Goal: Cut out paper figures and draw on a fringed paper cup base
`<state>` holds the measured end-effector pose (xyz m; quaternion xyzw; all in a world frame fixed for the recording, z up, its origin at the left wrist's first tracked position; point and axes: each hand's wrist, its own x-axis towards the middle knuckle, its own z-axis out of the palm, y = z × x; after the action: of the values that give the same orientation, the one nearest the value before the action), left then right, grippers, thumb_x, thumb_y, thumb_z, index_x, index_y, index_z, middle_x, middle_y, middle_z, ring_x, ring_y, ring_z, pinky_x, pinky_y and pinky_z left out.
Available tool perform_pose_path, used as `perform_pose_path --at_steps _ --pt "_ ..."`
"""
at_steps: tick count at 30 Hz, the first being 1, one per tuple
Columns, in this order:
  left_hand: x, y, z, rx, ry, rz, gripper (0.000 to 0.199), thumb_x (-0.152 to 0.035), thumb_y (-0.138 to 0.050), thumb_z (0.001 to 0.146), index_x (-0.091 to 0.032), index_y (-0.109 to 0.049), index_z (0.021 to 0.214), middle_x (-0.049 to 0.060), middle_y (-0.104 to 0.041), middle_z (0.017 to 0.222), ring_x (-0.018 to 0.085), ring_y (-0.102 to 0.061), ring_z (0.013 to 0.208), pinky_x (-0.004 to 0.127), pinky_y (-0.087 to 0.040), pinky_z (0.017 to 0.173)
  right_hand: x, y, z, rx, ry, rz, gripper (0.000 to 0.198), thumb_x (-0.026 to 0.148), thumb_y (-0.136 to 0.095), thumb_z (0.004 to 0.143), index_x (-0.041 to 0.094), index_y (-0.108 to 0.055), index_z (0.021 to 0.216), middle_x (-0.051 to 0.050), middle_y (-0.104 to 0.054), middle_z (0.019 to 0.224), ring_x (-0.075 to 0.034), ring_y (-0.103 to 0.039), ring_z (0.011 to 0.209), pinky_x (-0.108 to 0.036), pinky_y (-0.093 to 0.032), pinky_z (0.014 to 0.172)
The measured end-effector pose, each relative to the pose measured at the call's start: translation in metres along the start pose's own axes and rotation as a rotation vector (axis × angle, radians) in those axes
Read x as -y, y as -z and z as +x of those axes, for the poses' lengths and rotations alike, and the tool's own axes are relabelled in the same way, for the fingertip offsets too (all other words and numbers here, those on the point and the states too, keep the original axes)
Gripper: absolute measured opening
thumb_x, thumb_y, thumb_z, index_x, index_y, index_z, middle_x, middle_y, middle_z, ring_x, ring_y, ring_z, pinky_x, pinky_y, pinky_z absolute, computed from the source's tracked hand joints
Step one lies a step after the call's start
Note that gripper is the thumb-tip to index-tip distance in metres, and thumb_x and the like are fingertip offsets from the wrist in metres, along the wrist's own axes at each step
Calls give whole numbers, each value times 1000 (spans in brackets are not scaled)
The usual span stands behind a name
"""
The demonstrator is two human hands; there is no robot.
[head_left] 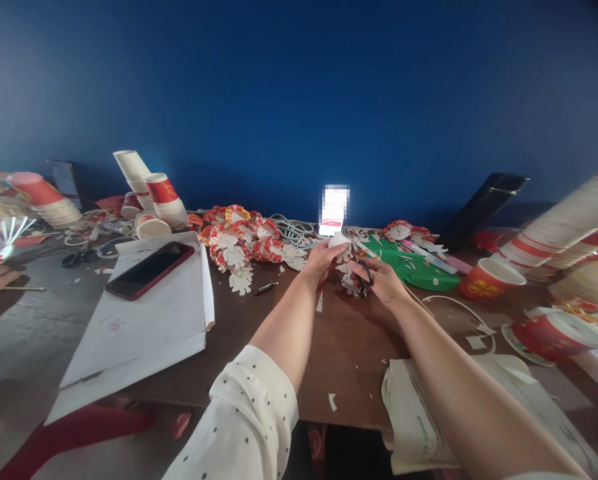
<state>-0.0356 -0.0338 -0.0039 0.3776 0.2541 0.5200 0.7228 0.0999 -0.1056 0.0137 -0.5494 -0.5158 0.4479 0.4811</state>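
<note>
Left hand [323,260]: head view; closed in a pinch on small white paper piece [339,243], above far middle of brown wooden worktop [343,380].
Right hand [383,280]: curled round dark loop-handled scissors [363,272], just right of paper; blade opening can't tell.
Risk: nicked left hand or torn paper, if blades slip so near the grip.

No lettering is legible: pink handwriting on the large white sheet [146,327], yellow characters on the upright red-and-white paper cup [489,279] and green print on the folded pale paper [403,420] cannot be read.
</note>
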Motion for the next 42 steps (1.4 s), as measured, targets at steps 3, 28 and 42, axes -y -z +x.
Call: perform_pose_path --at_steps 3,28,42 --pt "0 0 0 -7 5 12 47 -37 -90 52 -13 -64 82 0 -64 64 11 -59 54 26 -46 57 -1 0 0 -20 7 -3 48 59 -84 58 17 -72 77 -1 -61 63 -11 -53 52 -25 -39 48" --pt "1 -1 1 9 0 5 45 -36 -89 54 -12 -64 83 2 -66 67 12 -61 57 26 -46 58 3 -2 -2 -30 10 -11 52 62 -84 56 17 -73 81 -1 -60 63 -12 -53 53 -27 -40 49" --pt "0 -1 0 2 -11 9 44 -37 -88 56 -12 -64 82 2 -65 64 12 -60 55 25 -47 55 -1 -1 1 -32 23 -70 54 63 -81 59 16 -74 84 -2 -60 63 -14 -53 54 -28 -41 51"
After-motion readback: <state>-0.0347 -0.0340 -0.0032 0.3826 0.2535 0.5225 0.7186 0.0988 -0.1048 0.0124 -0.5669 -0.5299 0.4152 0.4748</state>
